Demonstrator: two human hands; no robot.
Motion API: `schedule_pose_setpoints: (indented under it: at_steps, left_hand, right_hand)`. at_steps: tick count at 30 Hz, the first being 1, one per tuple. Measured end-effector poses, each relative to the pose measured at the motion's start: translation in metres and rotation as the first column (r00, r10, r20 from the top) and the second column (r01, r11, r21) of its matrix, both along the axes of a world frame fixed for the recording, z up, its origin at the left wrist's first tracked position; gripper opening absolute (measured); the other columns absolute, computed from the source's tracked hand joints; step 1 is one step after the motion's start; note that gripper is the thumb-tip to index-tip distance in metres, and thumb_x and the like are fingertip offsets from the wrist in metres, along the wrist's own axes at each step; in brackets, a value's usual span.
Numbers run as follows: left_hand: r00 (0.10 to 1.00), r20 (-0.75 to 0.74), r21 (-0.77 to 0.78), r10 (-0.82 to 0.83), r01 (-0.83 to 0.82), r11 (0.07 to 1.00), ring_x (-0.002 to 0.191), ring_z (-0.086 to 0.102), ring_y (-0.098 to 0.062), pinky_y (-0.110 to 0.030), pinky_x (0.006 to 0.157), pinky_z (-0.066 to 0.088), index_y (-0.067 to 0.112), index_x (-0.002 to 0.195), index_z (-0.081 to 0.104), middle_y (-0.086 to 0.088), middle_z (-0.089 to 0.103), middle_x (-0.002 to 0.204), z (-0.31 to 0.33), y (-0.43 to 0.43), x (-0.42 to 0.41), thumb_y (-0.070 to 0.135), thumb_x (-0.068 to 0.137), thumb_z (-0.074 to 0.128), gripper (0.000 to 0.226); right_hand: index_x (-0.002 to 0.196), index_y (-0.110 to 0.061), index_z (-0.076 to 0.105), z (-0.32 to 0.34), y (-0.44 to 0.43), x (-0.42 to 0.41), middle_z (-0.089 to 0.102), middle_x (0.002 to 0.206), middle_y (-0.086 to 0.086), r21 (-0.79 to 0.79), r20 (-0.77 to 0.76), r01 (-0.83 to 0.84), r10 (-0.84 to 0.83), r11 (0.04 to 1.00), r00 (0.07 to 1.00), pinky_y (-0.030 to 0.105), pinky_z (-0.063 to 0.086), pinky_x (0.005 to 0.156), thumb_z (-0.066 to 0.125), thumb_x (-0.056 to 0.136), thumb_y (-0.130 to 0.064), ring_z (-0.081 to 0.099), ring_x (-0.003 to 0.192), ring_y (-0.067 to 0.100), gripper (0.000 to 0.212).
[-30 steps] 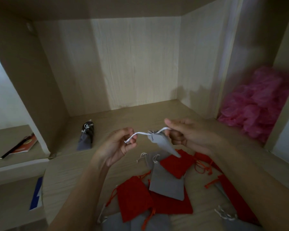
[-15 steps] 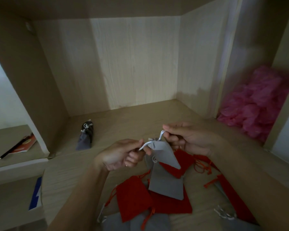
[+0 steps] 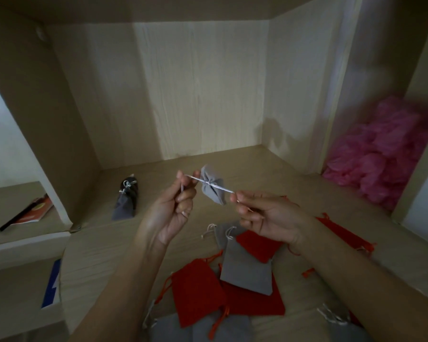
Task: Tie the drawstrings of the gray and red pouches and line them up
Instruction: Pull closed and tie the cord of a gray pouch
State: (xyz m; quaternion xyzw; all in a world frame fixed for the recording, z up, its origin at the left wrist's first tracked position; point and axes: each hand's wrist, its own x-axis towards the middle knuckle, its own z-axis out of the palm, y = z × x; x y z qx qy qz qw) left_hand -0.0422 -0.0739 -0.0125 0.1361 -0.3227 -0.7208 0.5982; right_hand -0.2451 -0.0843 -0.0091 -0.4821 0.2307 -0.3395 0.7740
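Note:
A small gray pouch (image 3: 213, 190) hangs in the air between my hands, its neck cinched by a white drawstring (image 3: 223, 188) pulled taut. My left hand (image 3: 173, 211) pinches the left end of the string. My right hand (image 3: 265, 215) pinches the right end. Below them a loose pile lies on the shelf: a gray pouch (image 3: 245, 267), red pouches (image 3: 198, 290) (image 3: 257, 245), and more of both at the lower edge. One tied dark gray pouch (image 3: 126, 201) lies apart at the left.
The wooden shelf floor (image 3: 104, 243) has side walls left and right and a back wall. A heap of pink plastic (image 3: 386, 159) fills the compartment on the right. A red booklet (image 3: 32, 213) lies on the lower shelf at left.
My hands came together at the pouch's neck, then moved apart again, pulling the white string tight. The gray pouch has risen and now lies bunched across the string.

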Motion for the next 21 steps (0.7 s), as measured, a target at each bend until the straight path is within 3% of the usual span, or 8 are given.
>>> schedule_pose_setpoints:
  at_steps: [2,5,9,11,14,16,18,21]
  left_hand:
    - [1.0,-0.007,-0.018,0.004,-0.004,1.0,0.038,0.038,-0.003,-0.012,0.03,0.028,0.004,0.09,0.061,0.003,0.068,0.079,-0.001,0.001,0.001,0.019,0.047,0.094,0.057]
    - [0.995,0.075,-0.073,0.067,-0.061,0.995,0.038,0.038,-0.001,-0.009,0.032,0.028,0.011,0.077,0.071,-0.001,0.07,0.097,-0.004,0.0,0.003,0.024,0.051,0.092,0.036]
    - [0.965,0.218,-0.137,0.146,-0.118,0.984,0.037,0.035,0.0,-0.006,0.034,0.025,0.018,0.073,0.072,0.004,0.066,0.077,-0.004,0.002,0.001,0.033,0.055,0.089,0.029]
    - [0.924,0.327,-0.167,0.2,-0.151,0.974,0.038,0.031,0.001,-0.007,0.035,0.025,0.017,0.071,0.07,0.005,0.06,0.067,-0.001,0.005,-0.005,0.035,0.069,0.077,0.019]
    - [0.797,0.526,-0.215,0.297,-0.214,0.953,0.041,0.027,-0.002,-0.011,0.039,0.026,0.008,0.07,0.062,0.006,0.044,0.051,-0.002,0.009,-0.015,0.028,0.085,0.052,0.026]
    - [0.701,0.621,-0.269,0.351,-0.23,0.935,0.045,0.03,-0.006,-0.015,0.044,0.028,0.003,0.075,0.06,0.005,0.037,0.047,-0.004,0.011,-0.022,0.024,0.087,0.05,0.027]
    - [0.63,0.669,-0.307,0.395,-0.25,0.918,0.047,0.036,-0.007,-0.016,0.047,0.034,0.003,0.078,0.063,0.005,0.041,0.047,-0.005,0.011,-0.026,0.016,0.091,0.05,0.023]
    - [0.575,0.697,-0.327,0.428,-0.275,0.904,0.047,0.04,-0.005,-0.015,0.05,0.039,0.005,0.08,0.066,0.005,0.044,0.047,-0.005,0.011,-0.026,0.007,0.094,0.049,0.022]
  right_hand:
    - [0.074,-0.009,0.07,-0.002,-0.001,0.001,0.057,0.056,-0.002,0.036,0.017,0.028,-0.029,0.999,0.999,0.016,0.048,0.05,0.054,0.08,-0.016,0.047,0.041,0.002,0.018]
    - [0.071,-0.012,0.074,-0.002,-0.001,0.003,0.064,0.065,0.002,0.019,0.05,0.021,-0.022,1.0,0.999,0.019,0.054,0.058,0.054,0.081,-0.016,0.059,0.053,0.006,0.023]
    - [0.076,-0.012,0.074,-0.003,0.0,0.005,0.065,0.077,0.002,-0.085,0.039,0.012,-0.009,0.996,0.999,0.018,0.051,0.062,0.054,0.083,-0.016,0.059,0.065,0.009,0.022]
    - [0.078,-0.012,0.075,-0.004,0.0,0.006,0.062,0.073,-0.001,-0.127,0.036,0.042,-0.037,0.991,0.999,0.016,0.045,0.057,0.055,0.082,-0.017,0.053,0.062,0.007,0.02]
    - [0.081,-0.015,0.076,-0.004,0.004,0.009,0.058,0.061,-0.006,-0.284,-0.028,0.126,-0.139,0.95,0.99,0.014,0.038,0.053,0.059,0.083,-0.016,0.046,0.056,0.004,0.017]
    - [0.088,-0.013,0.074,-0.003,0.005,0.011,0.064,0.065,-0.009,-0.488,-0.103,0.18,-0.261,0.854,0.96,0.013,0.04,0.055,0.061,0.087,-0.01,0.05,0.057,0.003,0.014]
    - [0.094,-0.01,0.074,-0.003,0.004,0.013,0.073,0.082,-0.005,-0.645,-0.11,0.223,-0.378,0.731,0.919,0.015,0.049,0.067,0.062,0.088,-0.005,0.063,0.073,0.005,0.014]
    - [0.096,-0.011,0.075,-0.008,0.002,0.014,0.072,0.092,-0.003,-0.852,-0.078,0.221,-0.532,0.475,0.843,0.014,0.047,0.078,0.066,0.085,-0.006,0.065,0.088,0.005,0.015]
